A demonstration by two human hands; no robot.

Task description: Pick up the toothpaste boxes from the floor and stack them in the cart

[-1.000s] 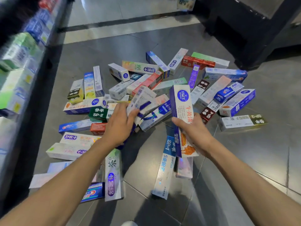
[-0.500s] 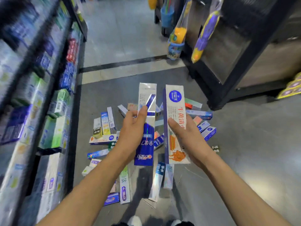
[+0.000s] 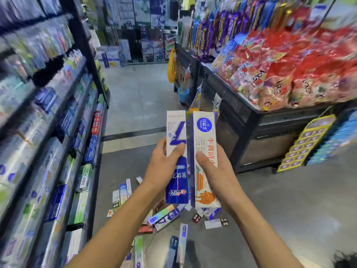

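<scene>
Toothpaste boxes (image 3: 164, 217) lie scattered on the floor (image 3: 280, 209) below. Up front, the left hand (image 3: 164, 167) pinches the blue-and-white box (image 3: 176, 157) mid-length, thumb across its face; the right hand (image 3: 214, 171) clamps the white-and-orange box (image 3: 204, 157) likewise. Light, stiff cardboard, crushable; mid-body holds look best. No cart in view.

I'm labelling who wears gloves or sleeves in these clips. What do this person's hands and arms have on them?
Nothing that shows. The left hand and right hand are bare, with no gloves, rings or watch visible. Both forearms are uncovered down to the bottom edge of the picture, so no sleeve appears.
</scene>
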